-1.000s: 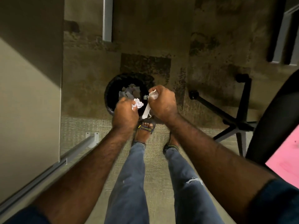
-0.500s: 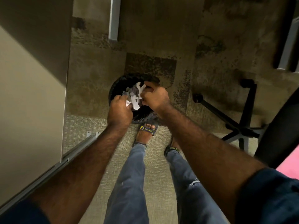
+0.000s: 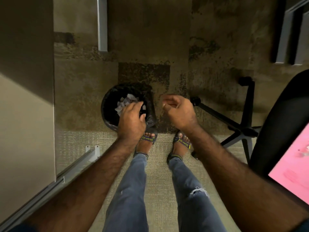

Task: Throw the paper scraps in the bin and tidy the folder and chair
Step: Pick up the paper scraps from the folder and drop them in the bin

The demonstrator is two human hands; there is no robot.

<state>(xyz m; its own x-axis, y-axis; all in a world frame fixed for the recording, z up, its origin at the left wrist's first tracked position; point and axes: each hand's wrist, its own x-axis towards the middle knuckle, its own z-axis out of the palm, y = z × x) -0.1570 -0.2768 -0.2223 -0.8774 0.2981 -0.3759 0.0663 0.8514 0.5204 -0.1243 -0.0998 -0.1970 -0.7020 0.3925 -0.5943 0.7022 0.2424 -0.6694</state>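
A: What's at the bin (image 3: 107,113)?
B: Scraps (image 3: 125,102) lie inside it. The left hand (image 3: 132,119) hangs over its right rim, fingers loose, empty.
A: Further right of the bin?
B: The right hand (image 3: 178,111), half curled, empty; then the chair (image 3: 282,121), a pink folder (image 3: 294,168) on its seat.

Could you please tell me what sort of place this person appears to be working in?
Most likely an office: patterned carpet tiles, a black swivel chair on a star base with castors, and a small black bin holding paper scraps beside a desk edge.
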